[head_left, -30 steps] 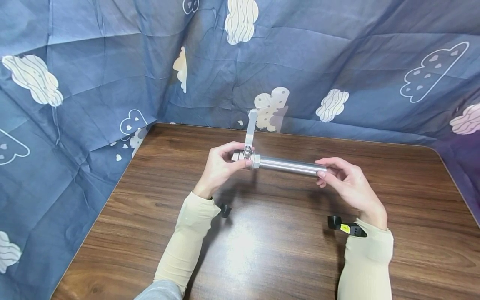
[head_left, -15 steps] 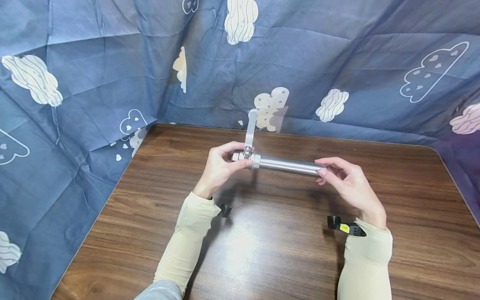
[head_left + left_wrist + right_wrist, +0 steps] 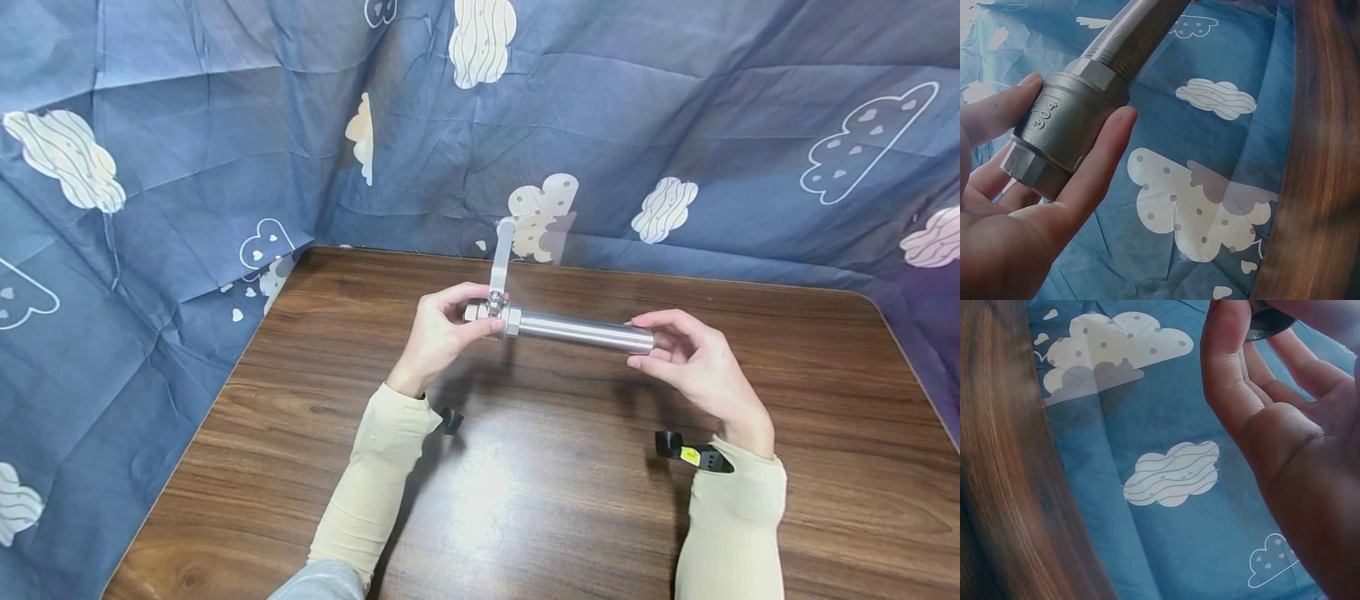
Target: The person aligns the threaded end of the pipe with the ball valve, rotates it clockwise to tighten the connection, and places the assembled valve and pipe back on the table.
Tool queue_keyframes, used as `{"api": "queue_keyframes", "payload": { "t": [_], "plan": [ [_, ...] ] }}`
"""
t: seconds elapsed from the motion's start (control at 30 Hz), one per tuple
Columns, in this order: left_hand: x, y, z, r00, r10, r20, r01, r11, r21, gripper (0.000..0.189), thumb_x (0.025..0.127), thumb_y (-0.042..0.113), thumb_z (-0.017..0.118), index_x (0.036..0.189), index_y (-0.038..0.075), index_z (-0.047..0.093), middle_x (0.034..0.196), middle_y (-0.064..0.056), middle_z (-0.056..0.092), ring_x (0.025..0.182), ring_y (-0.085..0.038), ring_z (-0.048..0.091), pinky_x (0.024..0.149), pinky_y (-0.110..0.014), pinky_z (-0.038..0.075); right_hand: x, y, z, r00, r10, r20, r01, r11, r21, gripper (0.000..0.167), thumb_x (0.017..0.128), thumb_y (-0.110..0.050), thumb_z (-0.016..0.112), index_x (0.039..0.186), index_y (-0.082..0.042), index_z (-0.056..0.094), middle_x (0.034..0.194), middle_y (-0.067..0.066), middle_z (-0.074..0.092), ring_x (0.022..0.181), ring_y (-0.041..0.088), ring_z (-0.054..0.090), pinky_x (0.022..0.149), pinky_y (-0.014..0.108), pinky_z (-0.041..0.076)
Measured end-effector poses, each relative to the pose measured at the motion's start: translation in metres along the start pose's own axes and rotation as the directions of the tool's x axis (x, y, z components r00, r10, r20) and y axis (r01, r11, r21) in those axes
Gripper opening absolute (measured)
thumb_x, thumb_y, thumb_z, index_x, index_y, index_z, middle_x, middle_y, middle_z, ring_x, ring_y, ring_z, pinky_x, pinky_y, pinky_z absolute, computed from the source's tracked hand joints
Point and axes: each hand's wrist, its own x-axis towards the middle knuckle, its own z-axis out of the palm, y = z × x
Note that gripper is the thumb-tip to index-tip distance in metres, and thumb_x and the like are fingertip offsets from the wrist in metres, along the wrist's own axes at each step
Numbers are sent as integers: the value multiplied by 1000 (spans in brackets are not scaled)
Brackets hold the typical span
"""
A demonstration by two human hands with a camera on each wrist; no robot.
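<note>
A silver ball valve (image 3: 507,321) with a flat lever handle (image 3: 502,254) is in my left hand (image 3: 441,333), thumb on the near side and fingers on the far side. The left wrist view shows the valve body (image 3: 1063,115), marked 304, between thumb and fingers. A shiny steel pipe (image 3: 585,330) extends right from the valve, its threads partly showing at the joint. My right hand (image 3: 697,362) holds the pipe's free end, thumb at the near edge and fingers at the far side. Only the dark pipe end (image 3: 1269,324) shows in the right wrist view.
Below the hands lies a brown wood-grain table (image 3: 555,500). A blue cloth with cloud prints (image 3: 420,150) hangs behind and to the left of it. Black wrist cameras (image 3: 669,444) sit at both cuffs.
My right thumb has moved from the top of the pipe end down to its near edge, and the fingers have spread slightly. The left hand and valve have stayed still.
</note>
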Motion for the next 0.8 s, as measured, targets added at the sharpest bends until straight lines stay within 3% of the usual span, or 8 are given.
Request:
{"api": "queue_keyframes", "payload": {
  "t": [0.3, 0.6, 0.8],
  "plan": [
    [1, -1, 1, 1000, -14, -4, 14, 1000, -3, 35, 73, -7, 77, 107, -5, 68, 90, -3, 70, 68, -9, 63, 62, -23, 56, 1, 1, 0, 1000, -27, 6, 27, 1000, 12, 45, 75, 18, 70, 117, 8, 56, 108, 2, 63, 89, 6, 69, 72, 16, 56],
    [1, -1, 1, 1000, -19, -12, 19, 1000, -9, 35, 73, -7, 77, 107, -6, 68, 89, -2, 69, 69, -9, 63, 62, -22, 56, 1, 0, -1, 1000, 0, -26, -4, 985, -171, 44, 76, 10, 74, 116, 2, 58, 104, -3, 65, 85, 0, 68, 67, 14, 54],
    [1, -1, 1, 1000, -19, -9, 18, 1000, -17, 36, 73, -8, 77, 107, -6, 67, 90, -3, 70, 70, -10, 64, 63, -24, 57, 0, -1, 0, 999, 14, -30, -18, 986, -167, 44, 77, 9, 74, 117, 2, 58, 102, -4, 66, 85, -1, 68, 66, 14, 54]
  ]
}}
